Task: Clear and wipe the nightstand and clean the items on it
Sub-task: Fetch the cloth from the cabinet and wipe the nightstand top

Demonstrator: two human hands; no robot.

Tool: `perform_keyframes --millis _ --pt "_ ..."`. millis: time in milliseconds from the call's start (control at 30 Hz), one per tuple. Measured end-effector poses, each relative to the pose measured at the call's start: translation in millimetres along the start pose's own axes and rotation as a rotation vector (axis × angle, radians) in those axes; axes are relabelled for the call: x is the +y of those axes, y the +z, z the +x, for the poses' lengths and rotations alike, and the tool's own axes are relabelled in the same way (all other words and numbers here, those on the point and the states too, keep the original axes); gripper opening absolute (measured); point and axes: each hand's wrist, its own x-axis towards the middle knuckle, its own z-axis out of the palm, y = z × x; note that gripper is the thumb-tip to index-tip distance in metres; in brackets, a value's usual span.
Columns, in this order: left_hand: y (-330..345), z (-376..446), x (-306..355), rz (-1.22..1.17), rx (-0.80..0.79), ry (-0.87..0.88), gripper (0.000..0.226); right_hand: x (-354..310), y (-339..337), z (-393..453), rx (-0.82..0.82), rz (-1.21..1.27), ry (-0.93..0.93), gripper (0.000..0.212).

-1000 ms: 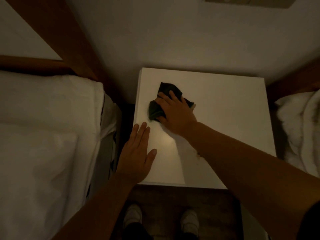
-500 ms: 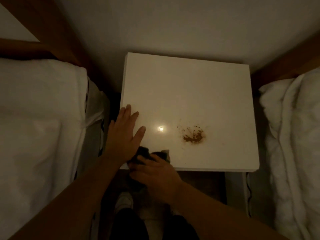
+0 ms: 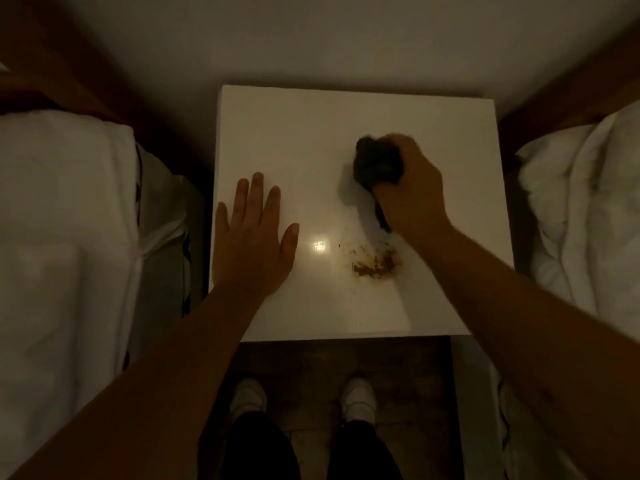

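Note:
The white nightstand (image 3: 304, 133) fills the middle of the head view, its top bare of objects. A brown patch of crumbs or dirt (image 3: 375, 265) lies on its front right part. My right hand (image 3: 412, 192) grips a dark cloth (image 3: 375, 164), bunched under the fingers, on the right half of the top, just behind the dirt. My left hand (image 3: 251, 237) rests flat on the left front of the top, fingers straight and spread. The room is dim, and a small light reflection shows between the hands.
A bed with white sheets (image 3: 62, 220) stands close on the left, and white bedding (image 3: 585, 202) on the right. The wall is right behind the nightstand. My white shoes (image 3: 358, 398) stand on the dark wooden floor (image 3: 311, 362) in front.
My right hand carried the cloth from the back left to the front left edge, then to the right half. The brown dirt came into view. My left hand stayed flat on the top.

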Motion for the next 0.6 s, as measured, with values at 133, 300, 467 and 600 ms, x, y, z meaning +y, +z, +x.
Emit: perform_keyframes --millis 133,300,467,600 --pt "0.0 -0.5 -3.7 -0.045 0.005 0.005 0.066 17.8 20.3 47.9 -0.153 -0.186 0.049 0.046" --pt "0.4 1.4 -3.4 -0.013 0.0 0.016 0.066 14.1 52.8 -10.9 -0.245 0.003 -0.079 0.031" --pt "-4.5 -1.5 -7.4 -0.195 0.059 0.028 0.063 8.6 68.9 -88.7 -0.376 -0.141 -0.25 0.047" --pt "-5.1 -2.2 -8.7 -0.234 0.057 0.052 0.067 0.8 71.8 -136.8 -0.502 -0.128 -0.251 0.058"
